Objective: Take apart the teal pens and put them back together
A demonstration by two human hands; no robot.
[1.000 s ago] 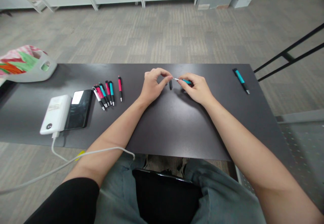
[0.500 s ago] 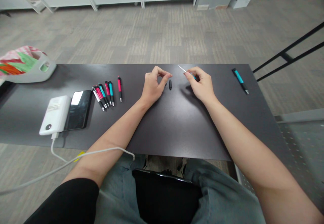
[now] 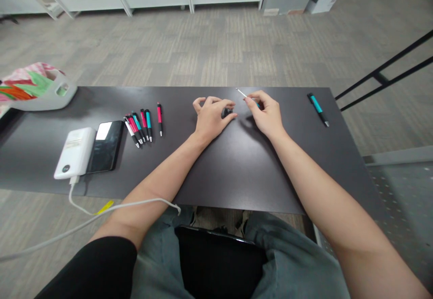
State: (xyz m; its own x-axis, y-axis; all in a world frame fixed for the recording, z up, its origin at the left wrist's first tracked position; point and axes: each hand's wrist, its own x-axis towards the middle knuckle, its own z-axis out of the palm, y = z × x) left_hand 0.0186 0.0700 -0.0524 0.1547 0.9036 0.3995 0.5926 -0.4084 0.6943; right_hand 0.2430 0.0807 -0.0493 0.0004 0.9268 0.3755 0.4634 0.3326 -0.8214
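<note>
My left hand (image 3: pixel 211 119) is over the middle of the tabletop, thumb and fingers apart. Between them shows a small black pen part (image 3: pixel 226 112), partly covered by the fingers; I cannot make out whether they touch it. My right hand (image 3: pixel 265 112), just to the right, pinches a disassembled pen (image 3: pixel 259 105). Only a bit of its teal barrel shows, and a thin white refill (image 3: pixel 240 92) sticks out up and to the left from the fingertips.
Several click pens (image 3: pixel 138 126) lie grouped at left, with a red pen (image 3: pixel 160 119) beside them. A teal pen (image 3: pixel 318 109) lies at right. A phone (image 3: pixel 106 148), a cabled white power bank (image 3: pixel 75 152) and a white basket (image 3: pixel 62 92) stand further left on the dark table (image 3: pixel 237 168).
My left hand has moved slightly right, from a pinch beside the black pen part to spread fingers over it. The right hand keeps its hold on the pen, nearly still.
</note>
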